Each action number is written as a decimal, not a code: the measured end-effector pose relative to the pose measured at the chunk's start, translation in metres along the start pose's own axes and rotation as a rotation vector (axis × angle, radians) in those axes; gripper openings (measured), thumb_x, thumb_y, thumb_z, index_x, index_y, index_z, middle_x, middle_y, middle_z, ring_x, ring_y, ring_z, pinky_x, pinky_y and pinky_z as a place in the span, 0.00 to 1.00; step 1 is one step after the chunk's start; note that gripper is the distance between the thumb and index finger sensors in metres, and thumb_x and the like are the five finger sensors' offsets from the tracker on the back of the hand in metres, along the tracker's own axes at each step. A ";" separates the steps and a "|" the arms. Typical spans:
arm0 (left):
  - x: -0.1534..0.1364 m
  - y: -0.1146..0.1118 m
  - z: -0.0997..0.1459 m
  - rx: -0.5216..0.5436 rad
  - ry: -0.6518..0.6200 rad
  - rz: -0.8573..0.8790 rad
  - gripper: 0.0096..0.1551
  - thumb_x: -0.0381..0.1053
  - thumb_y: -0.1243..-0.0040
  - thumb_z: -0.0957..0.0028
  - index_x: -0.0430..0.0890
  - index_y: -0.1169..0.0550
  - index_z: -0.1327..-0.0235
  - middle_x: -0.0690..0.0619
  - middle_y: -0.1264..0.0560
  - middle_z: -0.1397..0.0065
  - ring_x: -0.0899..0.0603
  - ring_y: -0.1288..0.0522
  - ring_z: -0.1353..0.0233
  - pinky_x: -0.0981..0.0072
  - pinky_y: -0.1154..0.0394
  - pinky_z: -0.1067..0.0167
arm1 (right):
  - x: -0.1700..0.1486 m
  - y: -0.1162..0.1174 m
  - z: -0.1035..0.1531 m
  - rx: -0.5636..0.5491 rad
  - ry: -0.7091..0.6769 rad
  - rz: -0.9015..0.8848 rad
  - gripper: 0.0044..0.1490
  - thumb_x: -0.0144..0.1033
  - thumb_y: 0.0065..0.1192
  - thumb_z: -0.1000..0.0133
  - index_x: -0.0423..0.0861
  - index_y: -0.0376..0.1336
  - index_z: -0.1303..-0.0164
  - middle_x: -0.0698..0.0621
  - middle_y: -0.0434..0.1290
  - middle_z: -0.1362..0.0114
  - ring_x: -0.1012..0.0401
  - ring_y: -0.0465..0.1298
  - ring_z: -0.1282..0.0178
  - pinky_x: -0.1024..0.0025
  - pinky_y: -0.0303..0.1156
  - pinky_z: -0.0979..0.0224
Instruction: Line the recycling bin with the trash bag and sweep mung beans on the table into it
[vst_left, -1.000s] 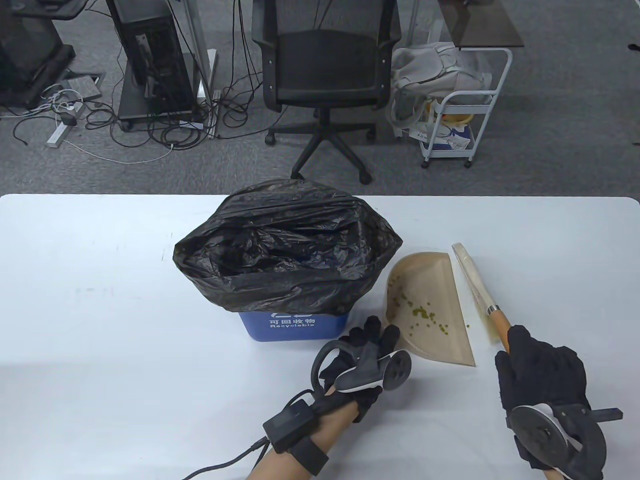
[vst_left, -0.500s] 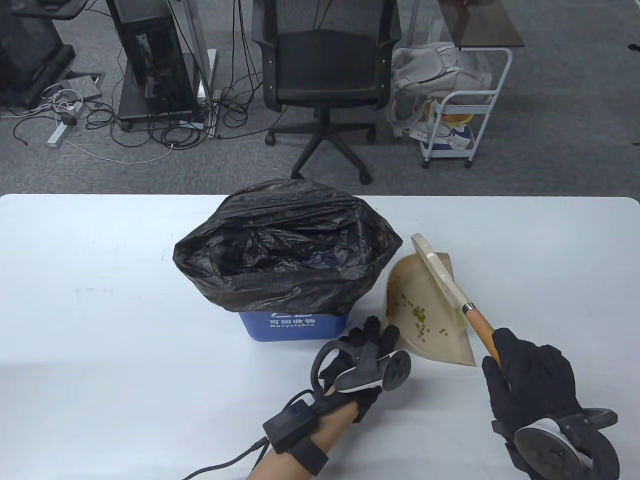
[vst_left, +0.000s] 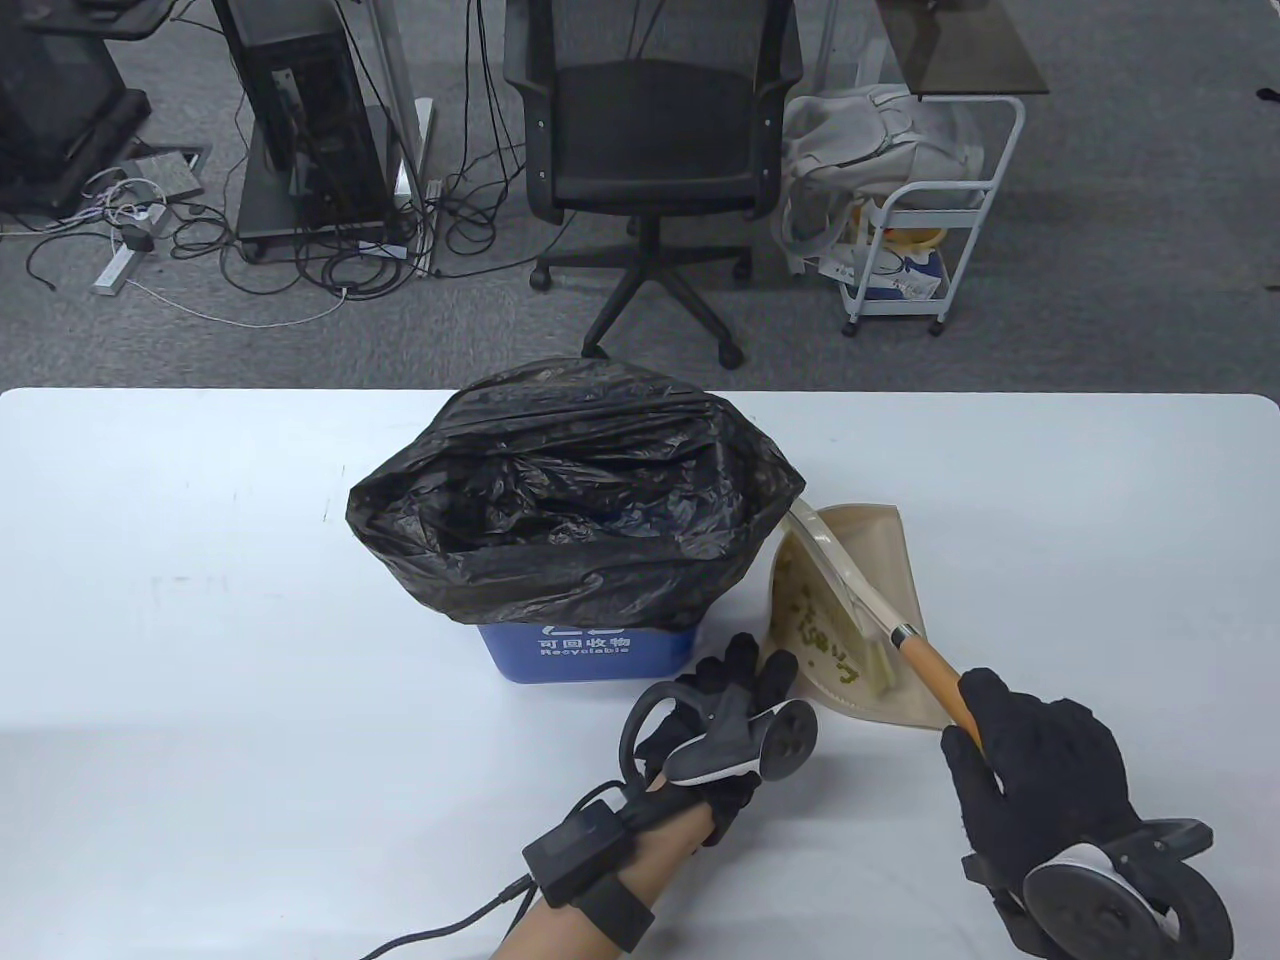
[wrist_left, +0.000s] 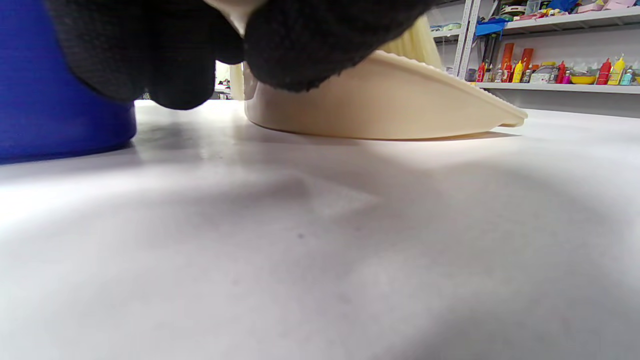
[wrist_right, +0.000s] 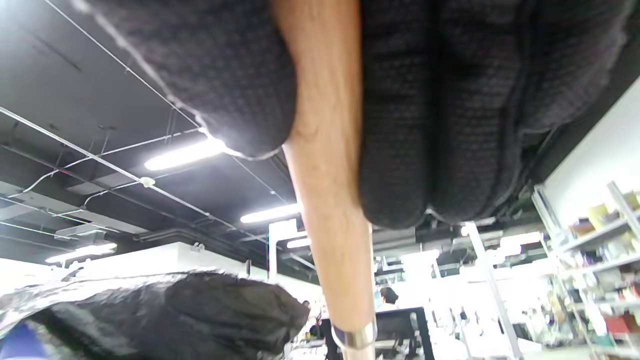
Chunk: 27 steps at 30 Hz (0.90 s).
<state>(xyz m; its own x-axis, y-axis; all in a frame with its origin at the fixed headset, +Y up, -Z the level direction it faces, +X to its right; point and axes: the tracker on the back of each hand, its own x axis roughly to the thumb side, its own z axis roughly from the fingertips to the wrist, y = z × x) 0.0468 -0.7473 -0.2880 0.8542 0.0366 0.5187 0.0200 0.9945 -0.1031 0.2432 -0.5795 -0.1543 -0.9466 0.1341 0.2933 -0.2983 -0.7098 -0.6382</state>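
The blue recycling bin (vst_left: 585, 650) stands mid-table, and the black trash bag (vst_left: 570, 500) is draped over its rim. To its right lies a beige dustpan (vst_left: 890, 580) with mung beans (vst_left: 825, 630) gathered in it. My left hand (vst_left: 745, 680) grips the pan's near-left end; in the left wrist view its fingers (wrist_left: 300, 45) pinch the cream edge next to the dustpan (wrist_left: 380, 105) and the bin (wrist_left: 50, 100). My right hand (vst_left: 1000, 740) grips the brush's wooden handle (vst_left: 935, 675). The brush head (vst_left: 835, 570) lies across the pan over the beans. The right wrist view shows fingers (wrist_right: 425, 125) wrapped round the handle (wrist_right: 330, 200).
The white table (vst_left: 200, 600) ends just behind the bin. Beyond its far edge stand an office chair (vst_left: 650, 130) and a white cart (vst_left: 920, 230). A cable (vst_left: 440, 925) trails from my left wrist off the near edge.
My right hand moved left and swung the brush from beside the pan's right edge across it, pushing the beans toward the pan's left side. The left hand and bin stayed put.
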 end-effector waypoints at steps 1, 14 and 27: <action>0.000 -0.001 0.000 -0.003 -0.001 -0.002 0.44 0.29 0.35 0.48 0.41 0.40 0.18 0.24 0.41 0.17 0.16 0.28 0.28 0.23 0.26 0.37 | -0.001 0.000 -0.001 -0.003 0.002 0.022 0.34 0.37 0.73 0.50 0.29 0.75 0.41 0.32 0.86 0.51 0.38 0.87 0.51 0.34 0.75 0.40; 0.002 0.000 0.008 0.042 -0.014 0.048 0.47 0.45 0.32 0.47 0.41 0.42 0.16 0.22 0.44 0.18 0.15 0.32 0.27 0.23 0.29 0.36 | -0.036 0.049 -0.013 -0.005 0.079 0.274 0.33 0.39 0.72 0.49 0.31 0.76 0.41 0.33 0.87 0.52 0.39 0.88 0.51 0.35 0.75 0.40; 0.002 -0.009 0.007 0.072 0.058 0.121 0.48 0.48 0.38 0.45 0.41 0.47 0.16 0.21 0.44 0.18 0.11 0.37 0.27 0.22 0.32 0.36 | -0.043 0.056 0.000 -0.047 0.088 0.269 0.33 0.39 0.71 0.49 0.31 0.76 0.42 0.33 0.87 0.52 0.39 0.88 0.52 0.35 0.75 0.40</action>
<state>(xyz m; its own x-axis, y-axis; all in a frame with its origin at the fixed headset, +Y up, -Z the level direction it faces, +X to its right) 0.0446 -0.7556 -0.2808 0.8766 0.1527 0.4564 -0.1201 0.9877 -0.0999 0.2671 -0.6250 -0.2028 -0.9989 0.0057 0.0473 -0.0379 -0.6955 -0.7175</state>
